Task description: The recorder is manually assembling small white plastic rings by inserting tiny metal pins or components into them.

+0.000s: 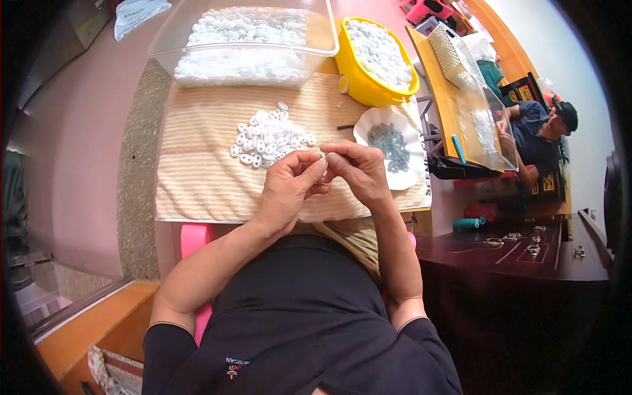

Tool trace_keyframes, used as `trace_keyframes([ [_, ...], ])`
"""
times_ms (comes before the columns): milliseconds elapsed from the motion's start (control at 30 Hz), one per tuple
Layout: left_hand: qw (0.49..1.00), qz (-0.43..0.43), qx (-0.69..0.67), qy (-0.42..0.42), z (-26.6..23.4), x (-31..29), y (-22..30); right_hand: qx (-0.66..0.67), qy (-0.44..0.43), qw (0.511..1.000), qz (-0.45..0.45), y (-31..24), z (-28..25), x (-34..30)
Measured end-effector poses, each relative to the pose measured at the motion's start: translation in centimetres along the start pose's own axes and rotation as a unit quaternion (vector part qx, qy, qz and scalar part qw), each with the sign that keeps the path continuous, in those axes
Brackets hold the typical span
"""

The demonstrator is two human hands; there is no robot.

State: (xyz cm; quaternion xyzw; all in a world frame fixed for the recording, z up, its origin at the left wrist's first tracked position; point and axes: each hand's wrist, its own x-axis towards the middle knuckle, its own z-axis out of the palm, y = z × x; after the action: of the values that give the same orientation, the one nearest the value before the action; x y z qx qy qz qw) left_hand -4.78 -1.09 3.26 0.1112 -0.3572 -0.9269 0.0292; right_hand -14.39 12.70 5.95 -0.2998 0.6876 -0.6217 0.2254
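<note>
Over the front part of the striped cloth, my left hand (289,184) and my right hand (359,172) meet, both with fingers pinched. Between the fingertips shows a bit of a small white plastic piece (324,157); the rest of it is covered by fingers. Just beyond my left hand lies a loose pile of small white oval plastic pieces with holes (266,137). Right of my right hand, a white scalloped paper plate (411,172) holds a heap of small grey, thin parts (390,146), too fine to name. A short dark stick-like thing (345,127) lies beside the plate.
A clear plastic bin (243,66) of white pieces stands at the far left, a yellow basin (378,95) of similar pieces at the far right. The striped cloth (197,178) covers the table. At a neighbouring table (461,128) on the right, another person (543,135) sits working.
</note>
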Motion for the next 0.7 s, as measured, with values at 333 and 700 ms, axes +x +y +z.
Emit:
trace_keyframes([
  [333, 0.999, -0.015, -0.035, -0.014, -0.4, 0.1, -0.1, -0.062, -0.019, 0.994, -0.088, 0.1, 0.7, -0.6],
  [700, 0.999, 0.01, -0.03, -0.01, -0.5, 0.1, -0.5, -0.17, 0.08, 0.976, -0.108, -0.7, 2.1, -2.2],
])
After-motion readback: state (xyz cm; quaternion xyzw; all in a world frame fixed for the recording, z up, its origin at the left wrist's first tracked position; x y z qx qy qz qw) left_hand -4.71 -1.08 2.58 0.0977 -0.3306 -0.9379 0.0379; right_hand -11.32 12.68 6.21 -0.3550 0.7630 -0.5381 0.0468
